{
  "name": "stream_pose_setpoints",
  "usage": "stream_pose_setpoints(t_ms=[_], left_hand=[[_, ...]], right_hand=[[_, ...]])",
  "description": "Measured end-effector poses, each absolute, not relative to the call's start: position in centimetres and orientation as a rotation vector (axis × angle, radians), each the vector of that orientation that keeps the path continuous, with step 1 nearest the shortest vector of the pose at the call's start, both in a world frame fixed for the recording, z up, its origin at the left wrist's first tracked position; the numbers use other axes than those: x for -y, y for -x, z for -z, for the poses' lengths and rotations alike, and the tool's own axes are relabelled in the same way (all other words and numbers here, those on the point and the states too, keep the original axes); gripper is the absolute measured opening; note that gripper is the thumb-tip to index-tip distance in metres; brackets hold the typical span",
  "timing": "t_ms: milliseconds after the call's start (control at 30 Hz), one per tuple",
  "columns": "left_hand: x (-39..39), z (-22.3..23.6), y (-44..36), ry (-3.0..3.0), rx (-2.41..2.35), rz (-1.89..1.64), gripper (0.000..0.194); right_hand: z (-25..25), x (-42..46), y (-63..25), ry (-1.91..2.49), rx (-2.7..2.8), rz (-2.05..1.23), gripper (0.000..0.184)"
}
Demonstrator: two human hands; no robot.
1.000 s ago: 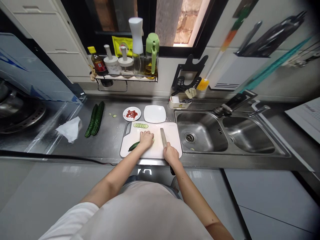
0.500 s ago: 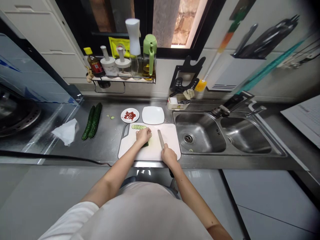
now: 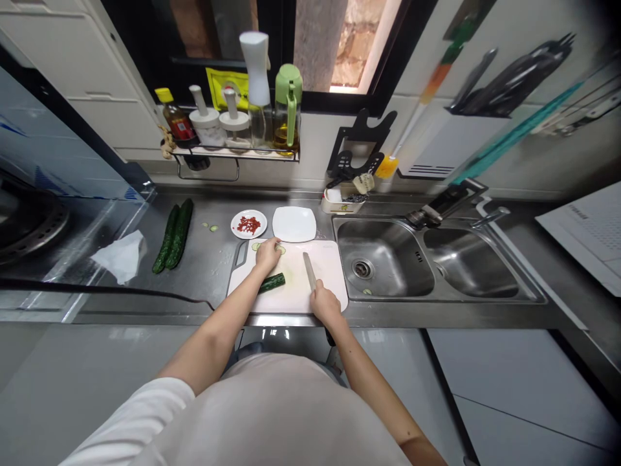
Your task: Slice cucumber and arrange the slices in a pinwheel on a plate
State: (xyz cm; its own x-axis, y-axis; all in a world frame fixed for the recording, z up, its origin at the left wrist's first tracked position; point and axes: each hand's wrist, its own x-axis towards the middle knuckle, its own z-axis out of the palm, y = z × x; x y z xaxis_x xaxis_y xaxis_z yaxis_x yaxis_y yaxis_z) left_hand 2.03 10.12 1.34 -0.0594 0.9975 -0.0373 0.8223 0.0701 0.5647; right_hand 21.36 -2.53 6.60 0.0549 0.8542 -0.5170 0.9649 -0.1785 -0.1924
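Slices (image 3: pixel 255 246): on board (image 3: pixel 301 299), along far edge toward far left corner.
Left hand (image 3: pixel 268 254): over slices, one at the fingertips; cannot tell whether pinched.
Cucumber (image 3: pixel 274 281): nearer left hand, between it and board's near edge; long axis roughly along that edge.
Knife (image 3: pixel 309 268): right of cucumber, apart, tip toward far edge.
Right hand (image 3: pixel 325 303): wrapped around knife, by near right corner.

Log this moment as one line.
left hand: at cucumber slices | right hand: holding knife | cut cucumber: on cutting board | two cucumbers: on counter
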Motion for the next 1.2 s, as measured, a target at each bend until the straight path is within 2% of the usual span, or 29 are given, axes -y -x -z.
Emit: stream_pose_setpoints(t_ms=[333,1200], left_hand=[[-9.3,-1.3,-1.9,-2.006,-1.982,-0.347,0.024],[-8.4,-1.1,-2.1,-2.177,-1.922,-0.358,0.027]], right_hand=[[-7.4,2.5,-21.2,-2.114,-1.815,0.849,0.033],[-6.2,2.4,-21.5,-2.086,-1.887,0.813,0.031]])
